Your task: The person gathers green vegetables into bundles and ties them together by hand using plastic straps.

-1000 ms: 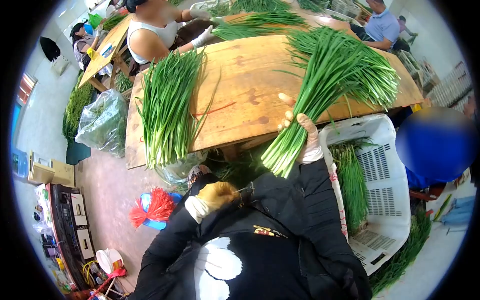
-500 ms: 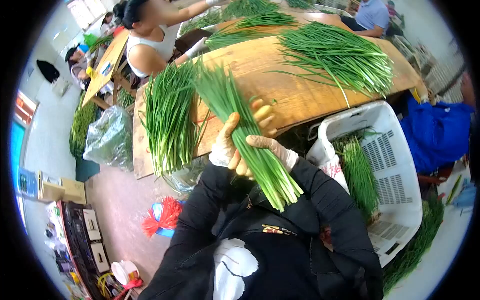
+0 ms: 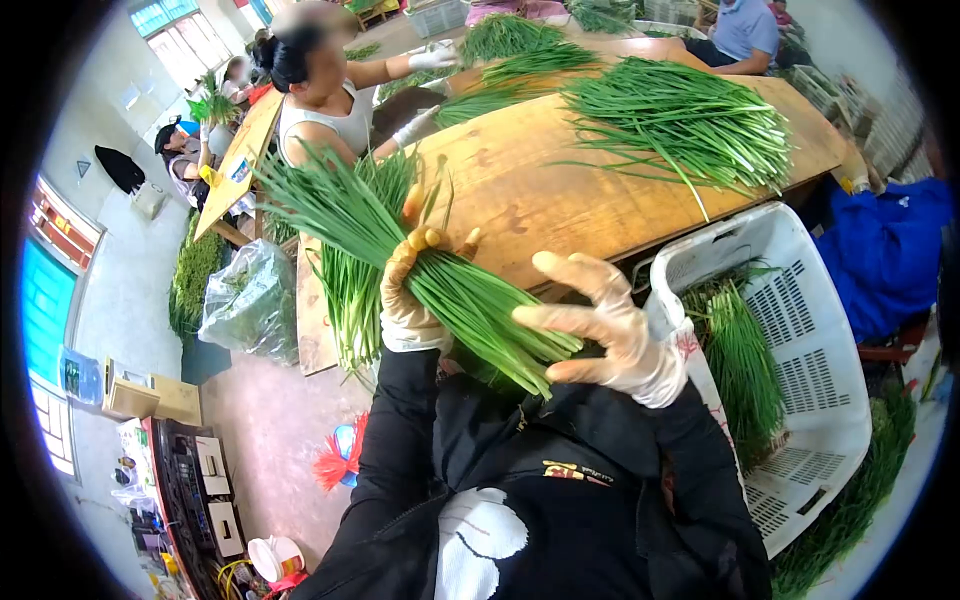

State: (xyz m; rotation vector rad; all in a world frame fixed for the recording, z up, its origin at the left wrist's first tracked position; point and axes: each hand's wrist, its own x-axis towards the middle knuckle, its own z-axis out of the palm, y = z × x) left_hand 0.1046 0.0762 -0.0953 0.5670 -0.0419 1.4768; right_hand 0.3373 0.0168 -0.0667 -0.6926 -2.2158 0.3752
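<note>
and clamped tight on it here, gripping the green bundle (image 3: 485,310) in the left hand (image 3: 402,290), gloved and stained, closed round the stalks about midway along. holding it up in front of the dark jacket (image 3: 395,450), close to the table edge, tilted from leafy tips at upper left down to pale cut ends at lower right. over now to the right hand (image 3: 615,335), also gloved, spread wide with fingers well apart, right beside those pale ends; can't tell whether touching them with a fingertip. just behind the raised leaves, on to a second bundle (image 3: 350,310), lying at the left end of the wooden table (image 3: 510,210). across to the far right of that same tabletop, and up comes a broad pile of green stalks (image 3: 685,120). down beside the right arm, into the white crate (image 3: 800,270), slotted along its wall and holding more greens (image 3: 735,350); then past it to a blue cloth (image 3: 885,250). out left to a clear plastic bag (image 3: 250,310), down to red strands (image 3: 335,462) on the floor, and across to a person in a white top (image 3: 335,130), reaching out with gloved hands.
</note>
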